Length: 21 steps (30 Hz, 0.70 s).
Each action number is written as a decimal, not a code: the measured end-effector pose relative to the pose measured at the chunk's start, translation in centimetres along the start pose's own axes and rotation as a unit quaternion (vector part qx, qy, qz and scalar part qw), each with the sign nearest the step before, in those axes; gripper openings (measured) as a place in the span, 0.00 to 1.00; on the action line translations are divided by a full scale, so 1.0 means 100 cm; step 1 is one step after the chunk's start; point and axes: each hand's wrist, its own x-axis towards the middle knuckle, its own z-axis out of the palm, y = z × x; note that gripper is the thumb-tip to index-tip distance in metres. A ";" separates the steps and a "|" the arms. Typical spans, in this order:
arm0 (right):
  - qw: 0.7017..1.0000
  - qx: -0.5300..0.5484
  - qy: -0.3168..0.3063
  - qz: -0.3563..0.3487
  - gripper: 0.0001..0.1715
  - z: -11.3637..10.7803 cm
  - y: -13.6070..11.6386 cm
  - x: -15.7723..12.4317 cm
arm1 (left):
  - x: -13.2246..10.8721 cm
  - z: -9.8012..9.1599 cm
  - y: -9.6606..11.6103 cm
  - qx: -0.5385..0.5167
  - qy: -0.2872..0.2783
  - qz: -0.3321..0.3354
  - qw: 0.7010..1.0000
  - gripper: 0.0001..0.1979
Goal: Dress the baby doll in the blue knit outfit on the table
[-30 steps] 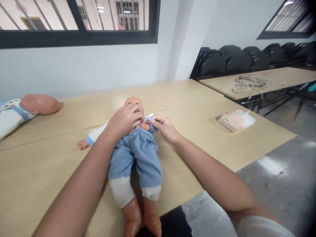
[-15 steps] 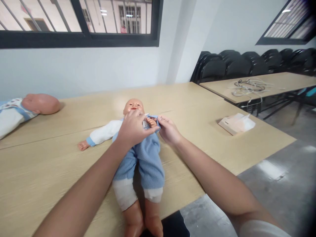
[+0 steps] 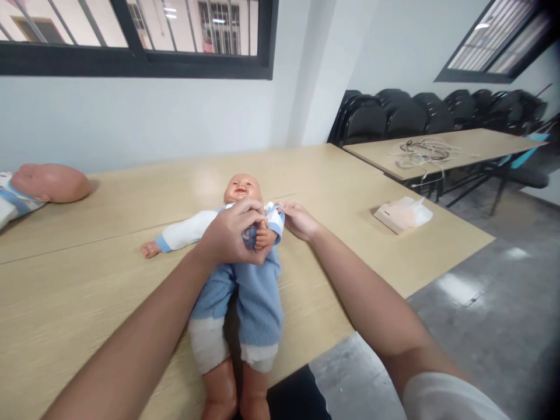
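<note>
A baby doll (image 3: 258,303) lies on its back on the wooden table, dressed in blue trousers with white cuffs and a white top with blue trim. My left hand (image 3: 234,233) is closed around the doll's hand and forearm on the right side, over its chest; the small doll fingers stick out past my thumb. At that same arm, my right hand (image 3: 300,220) pinches the sleeve (image 3: 275,217) of the top, whose blue cuff sits near the doll's wrist. The doll's other arm (image 3: 184,233) is stretched out to the left, fully sleeved.
Another doll (image 3: 52,182) lies at the table's left edge. A tissue box (image 3: 403,214) stands on the right of the table (image 3: 350,256). Behind it, a second table (image 3: 485,143) carries tangled cables (image 3: 422,153), with stacked black chairs (image 3: 365,119) along the wall.
The doll's hand has come out through the blue cuff, and the sleeve has slid up over its wrist. My right hand has shifted slightly up the arm. The view has turned a little right.
</note>
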 end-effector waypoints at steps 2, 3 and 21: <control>1.000 0.003 0.010 -0.005 0.20 0.000 0.001 0.001 | 0.000 -0.002 0.003 -0.012 -0.012 0.000 1.000 0.13; 1.000 0.006 0.017 -0.008 0.20 0.000 0.001 0.002 | 0.001 -0.002 0.006 -0.017 -0.020 0.002 1.000 0.13; 0.995 0.073 -0.024 0.059 0.24 0.004 -0.011 -0.010 | 0.001 0.007 -0.034 -0.037 0.254 -0.155 0.954 0.10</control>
